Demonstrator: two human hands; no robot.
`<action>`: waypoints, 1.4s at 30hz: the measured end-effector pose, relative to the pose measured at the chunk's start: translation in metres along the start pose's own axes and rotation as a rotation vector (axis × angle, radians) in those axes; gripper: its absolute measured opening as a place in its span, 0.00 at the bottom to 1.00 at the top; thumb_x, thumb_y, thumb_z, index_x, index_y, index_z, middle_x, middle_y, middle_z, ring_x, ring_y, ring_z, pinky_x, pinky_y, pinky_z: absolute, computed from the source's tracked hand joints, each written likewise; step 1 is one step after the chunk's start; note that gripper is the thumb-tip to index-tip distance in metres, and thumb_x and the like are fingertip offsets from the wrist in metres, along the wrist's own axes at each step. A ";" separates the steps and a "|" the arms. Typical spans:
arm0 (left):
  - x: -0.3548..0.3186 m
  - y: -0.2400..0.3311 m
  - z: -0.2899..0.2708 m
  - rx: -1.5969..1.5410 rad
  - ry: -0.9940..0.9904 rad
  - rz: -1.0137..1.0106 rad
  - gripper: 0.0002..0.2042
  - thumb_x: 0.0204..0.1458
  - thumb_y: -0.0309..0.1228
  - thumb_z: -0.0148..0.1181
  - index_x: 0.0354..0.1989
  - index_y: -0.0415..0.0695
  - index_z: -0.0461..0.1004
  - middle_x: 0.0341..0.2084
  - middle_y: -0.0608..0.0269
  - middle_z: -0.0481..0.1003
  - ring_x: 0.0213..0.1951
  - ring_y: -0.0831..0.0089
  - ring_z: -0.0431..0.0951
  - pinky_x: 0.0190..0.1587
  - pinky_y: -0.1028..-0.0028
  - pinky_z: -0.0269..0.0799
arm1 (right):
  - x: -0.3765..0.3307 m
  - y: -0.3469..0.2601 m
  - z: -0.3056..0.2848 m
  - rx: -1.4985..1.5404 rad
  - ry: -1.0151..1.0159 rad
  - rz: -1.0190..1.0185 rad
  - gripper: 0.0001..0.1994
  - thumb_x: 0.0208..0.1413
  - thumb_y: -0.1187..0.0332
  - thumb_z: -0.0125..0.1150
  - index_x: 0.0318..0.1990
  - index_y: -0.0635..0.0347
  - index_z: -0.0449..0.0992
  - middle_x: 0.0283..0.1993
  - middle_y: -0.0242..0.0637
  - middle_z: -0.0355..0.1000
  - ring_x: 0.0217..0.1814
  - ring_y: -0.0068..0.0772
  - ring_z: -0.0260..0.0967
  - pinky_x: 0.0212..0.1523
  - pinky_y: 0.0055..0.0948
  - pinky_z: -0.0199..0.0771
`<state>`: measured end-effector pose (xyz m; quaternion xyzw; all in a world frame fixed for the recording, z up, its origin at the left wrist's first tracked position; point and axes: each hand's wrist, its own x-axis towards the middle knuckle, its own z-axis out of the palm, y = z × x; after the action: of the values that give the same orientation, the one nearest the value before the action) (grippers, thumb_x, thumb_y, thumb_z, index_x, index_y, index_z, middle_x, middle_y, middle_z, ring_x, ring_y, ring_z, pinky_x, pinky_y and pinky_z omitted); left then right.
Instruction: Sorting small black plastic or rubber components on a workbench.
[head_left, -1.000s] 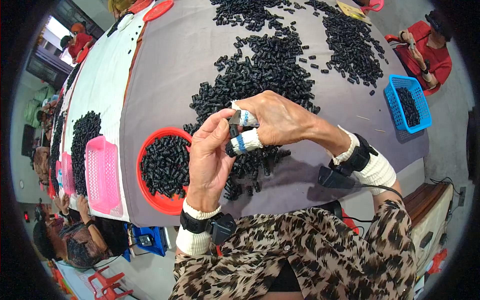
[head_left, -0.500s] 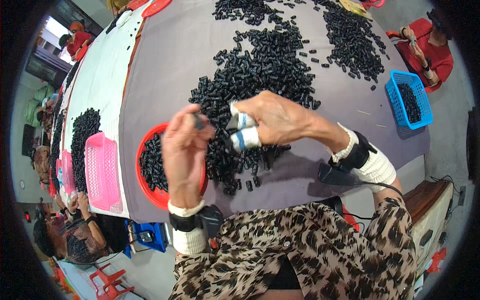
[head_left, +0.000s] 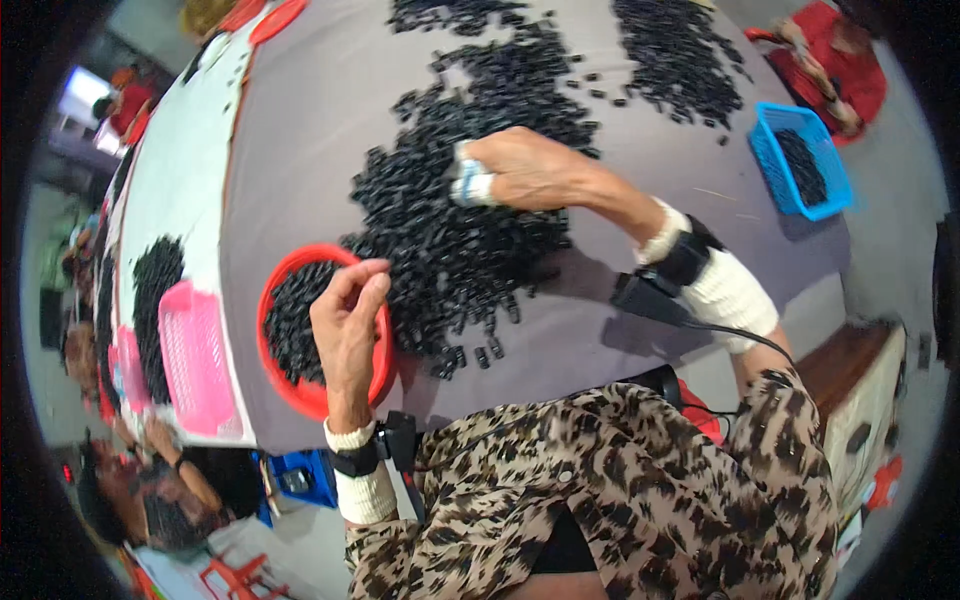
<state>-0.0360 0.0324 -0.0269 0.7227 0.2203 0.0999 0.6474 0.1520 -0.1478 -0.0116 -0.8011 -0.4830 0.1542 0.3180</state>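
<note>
At the far left, along the white strip of the neighbouring table, a flat pink plastic basket lay beside a dark heap of small black parts, and below it another person's head and arm showed at the lower edge. Next came a round red plastic bowl, set near the front edge of the grey-covered work table and partly filled with small black plastic pieces. The left hand hovered over the right side of that bowl, palm turned up and fingers loosely curled and spread, not clamped on anything; whether a piece lay in the palm could not be told. Its wrist carried a white band and a small black device. Just to the right of the bowl, touching its rim in places, began a broad pile of small black plastic pieces, which ran up the middle of the table toward a second spread of the same parts further back. The right hand lay on top of the middle of this pile, knuckles up, with its fingers bent down into the pieces; the fingertips wore white and blue tape, and whether they pinched a piece was hidden. The right forearm bore a white wrap with a black unit and a cable. Further right, off the table edge, stood a blue plastic basket holding more black pieces, and beyond it sat a person in red.
</note>
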 end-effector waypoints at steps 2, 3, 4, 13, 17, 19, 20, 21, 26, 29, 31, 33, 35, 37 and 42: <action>-0.005 0.011 0.008 0.168 0.001 0.141 0.06 0.48 0.24 0.56 0.33 0.36 0.74 0.23 0.73 0.68 0.27 0.87 0.63 0.30 0.86 0.58 | 0.021 0.003 0.015 -0.178 -0.008 0.007 0.10 0.44 0.65 0.53 0.28 0.65 0.69 0.23 0.49 0.70 0.27 0.47 0.70 0.26 0.38 0.68; -0.006 0.021 0.022 0.162 -0.053 0.158 0.05 0.48 0.24 0.56 0.33 0.36 0.74 0.23 0.73 0.68 0.26 0.86 0.62 0.30 0.86 0.57 | 0.015 -0.002 0.005 -0.242 -0.070 0.056 0.10 0.43 0.66 0.53 0.28 0.65 0.71 0.24 0.50 0.70 0.29 0.49 0.71 0.28 0.39 0.69; -0.010 0.028 0.023 0.186 -0.058 0.165 0.05 0.48 0.23 0.55 0.33 0.36 0.74 0.23 0.73 0.67 0.26 0.86 0.62 0.30 0.86 0.56 | 0.021 -0.010 0.007 -0.273 -0.144 0.059 0.10 0.42 0.66 0.53 0.29 0.64 0.72 0.25 0.52 0.71 0.32 0.50 0.72 0.29 0.41 0.71; -0.019 0.034 0.061 0.377 -0.351 0.269 0.04 0.45 0.20 0.57 0.31 0.35 0.74 0.23 0.66 0.69 0.27 0.80 0.67 0.30 0.82 0.63 | 0.016 0.009 0.027 -0.553 0.119 -0.191 0.08 0.34 0.68 0.54 0.19 0.63 0.75 0.19 0.44 0.72 0.24 0.41 0.73 0.25 0.38 0.72; -0.008 0.018 0.052 0.512 -0.293 0.289 0.05 0.45 0.23 0.57 0.30 0.35 0.74 0.21 0.62 0.69 0.24 0.76 0.68 0.29 0.79 0.64 | 0.024 0.008 0.026 -0.441 0.124 -0.159 0.07 0.35 0.69 0.56 0.20 0.63 0.75 0.22 0.45 0.72 0.27 0.45 0.73 0.26 0.40 0.72; 0.000 0.005 0.042 0.562 -0.232 0.239 0.06 0.46 0.26 0.57 0.30 0.35 0.74 0.22 0.59 0.71 0.24 0.74 0.69 0.29 0.78 0.64 | 0.025 0.000 0.013 -0.377 -0.051 0.015 0.09 0.39 0.66 0.55 0.28 0.61 0.74 0.28 0.46 0.73 0.33 0.47 0.72 0.31 0.44 0.71; 0.005 0.000 0.045 0.577 -0.237 0.235 0.06 0.46 0.26 0.58 0.30 0.36 0.75 0.21 0.59 0.71 0.24 0.74 0.69 0.29 0.78 0.64 | 0.012 0.003 0.002 -0.372 -0.030 0.089 0.10 0.40 0.65 0.54 0.31 0.60 0.73 0.29 0.48 0.73 0.34 0.48 0.72 0.33 0.44 0.71; 0.009 -0.003 0.047 0.596 -0.234 0.275 0.07 0.46 0.27 0.58 0.30 0.36 0.75 0.22 0.58 0.71 0.24 0.73 0.70 0.28 0.77 0.64 | 0.009 0.013 -0.002 -0.369 -0.020 0.111 0.11 0.42 0.64 0.54 0.32 0.60 0.72 0.28 0.49 0.73 0.34 0.49 0.72 0.33 0.43 0.71; 0.011 -0.019 0.046 0.644 -0.270 0.350 0.09 0.42 0.28 0.61 0.32 0.38 0.74 0.23 0.55 0.70 0.24 0.65 0.71 0.28 0.72 0.67 | -0.004 0.048 -0.004 -0.231 0.114 0.066 0.09 0.41 0.69 0.51 0.28 0.66 0.72 0.20 0.49 0.70 0.23 0.45 0.71 0.25 0.40 0.69; 0.006 -0.029 0.059 0.799 -0.339 0.628 0.16 0.36 0.29 0.65 0.37 0.40 0.72 0.32 0.55 0.68 0.36 0.60 0.69 0.37 0.67 0.67 | -0.003 0.041 -0.001 -0.204 0.123 0.009 0.10 0.40 0.70 0.51 0.26 0.70 0.70 0.21 0.52 0.69 0.25 0.49 0.71 0.26 0.41 0.69; -0.002 -0.029 0.084 0.857 -0.464 0.749 0.21 0.34 0.28 0.64 0.42 0.42 0.70 0.39 0.53 0.66 0.40 0.58 0.66 0.41 0.66 0.65 | -0.007 0.038 -0.002 -0.187 0.122 0.021 0.10 0.40 0.70 0.51 0.25 0.72 0.69 0.22 0.55 0.68 0.27 0.52 0.70 0.28 0.43 0.68; -0.002 -0.042 0.103 0.971 -0.505 0.900 0.22 0.35 0.29 0.62 0.43 0.42 0.70 0.41 0.52 0.66 0.39 0.59 0.66 0.40 0.67 0.65 | -0.006 0.031 0.002 -0.147 0.121 -0.017 0.11 0.43 0.68 0.52 0.26 0.71 0.68 0.22 0.54 0.68 0.27 0.52 0.70 0.27 0.42 0.68; 0.000 -0.051 0.131 1.122 -0.519 1.060 0.16 0.38 0.28 0.55 0.40 0.41 0.70 0.37 0.57 0.66 0.36 0.64 0.65 0.34 0.68 0.64 | -0.022 0.025 -0.012 -0.135 0.143 0.006 0.11 0.46 0.66 0.52 0.26 0.69 0.67 0.22 0.52 0.68 0.26 0.51 0.69 0.27 0.40 0.66; 0.006 -0.064 0.125 1.229 -0.567 0.970 0.10 0.38 0.27 0.52 0.32 0.41 0.69 0.28 0.60 0.65 0.33 0.66 0.66 0.31 0.71 0.65 | -0.012 0.019 -0.004 -0.080 0.127 -0.030 0.11 0.46 0.66 0.52 0.26 0.69 0.67 0.22 0.51 0.68 0.26 0.50 0.69 0.27 0.40 0.66; 0.016 -0.071 0.110 1.112 -0.533 0.958 0.07 0.37 0.24 0.52 0.27 0.41 0.67 0.25 0.60 0.65 0.32 0.65 0.67 0.31 0.71 0.67 | -0.014 0.025 -0.004 -0.065 0.123 0.011 0.09 0.45 0.68 0.50 0.27 0.68 0.66 0.21 0.50 0.67 0.26 0.51 0.68 0.27 0.41 0.65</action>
<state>0.0119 -0.0536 -0.1142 0.9570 -0.2611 0.0666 0.1073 0.1641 -0.1698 -0.0262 -0.8217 -0.4629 0.0905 0.3200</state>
